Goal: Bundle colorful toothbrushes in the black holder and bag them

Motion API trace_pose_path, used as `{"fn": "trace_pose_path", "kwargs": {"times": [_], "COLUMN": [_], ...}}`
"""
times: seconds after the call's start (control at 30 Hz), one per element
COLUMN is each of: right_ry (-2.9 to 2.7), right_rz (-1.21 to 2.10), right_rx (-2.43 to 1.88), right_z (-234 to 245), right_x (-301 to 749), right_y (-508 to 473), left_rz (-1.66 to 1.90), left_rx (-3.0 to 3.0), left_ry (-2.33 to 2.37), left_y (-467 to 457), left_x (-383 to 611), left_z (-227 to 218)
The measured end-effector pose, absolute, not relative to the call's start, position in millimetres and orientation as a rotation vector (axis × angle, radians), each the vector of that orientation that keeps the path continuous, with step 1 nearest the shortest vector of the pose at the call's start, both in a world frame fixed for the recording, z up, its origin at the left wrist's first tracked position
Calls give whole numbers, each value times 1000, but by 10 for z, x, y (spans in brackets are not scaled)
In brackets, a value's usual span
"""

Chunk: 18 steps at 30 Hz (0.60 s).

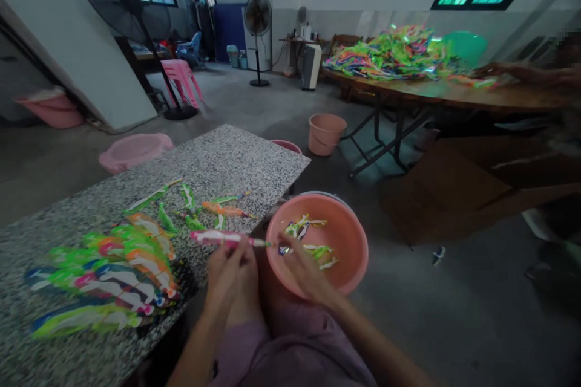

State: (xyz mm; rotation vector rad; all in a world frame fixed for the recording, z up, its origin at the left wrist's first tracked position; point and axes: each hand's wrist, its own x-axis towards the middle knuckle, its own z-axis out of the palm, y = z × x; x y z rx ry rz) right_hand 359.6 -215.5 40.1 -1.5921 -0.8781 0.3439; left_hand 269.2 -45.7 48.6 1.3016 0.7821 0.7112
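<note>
My left hand [230, 263] is closed on a slender pink-and-white plastic piece [222, 237], held level at the slab's edge. Its thin, banded end points right, to the fingertips of my right hand [302, 263], which look pinched at that tip; blur hides the exact grip. Beneath my right hand, an orange basin [358, 248] holds several small green, white and blue pieces [318, 251]. Left of my hands, a fanned pile of similar green, orange, pink and blue pieces [109, 278] lies on the speckled stone slab [236, 157]. Several loose ones, including an orange piece [222, 209], lie nearer.
A round wooden table [436, 89] at the back right bears a large colourful heap [394, 54], with another person's hand [508, 71] beside it. A pink bucket [325, 133], a cardboard box [445, 193] and standing fans [258, 18] occupy the floor.
</note>
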Motion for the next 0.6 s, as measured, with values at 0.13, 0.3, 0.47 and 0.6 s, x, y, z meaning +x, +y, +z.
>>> {"fn": "trace_pose_path", "kwargs": {"times": [0.13,0.3,0.47,0.6], "right_ry": [-448,-6,217,256], "right_rz": [-228,-164,528,290], "right_rx": [-1862,-2127,-1597,-1661], "right_z": [274,-428,-843,-740], "right_x": [4345,4632,4295,4328], "right_y": [-2661,-3391,-3414,-3662], "left_rz": [887,1048,1006,592], "left_rx": [1090,1322,2518,3061], "left_ry": [859,938,682,526], "left_y": [4,-108,-273,-109], "left_x": [3213,3287,3142,3179], "left_z": [616,358,106,74]}}
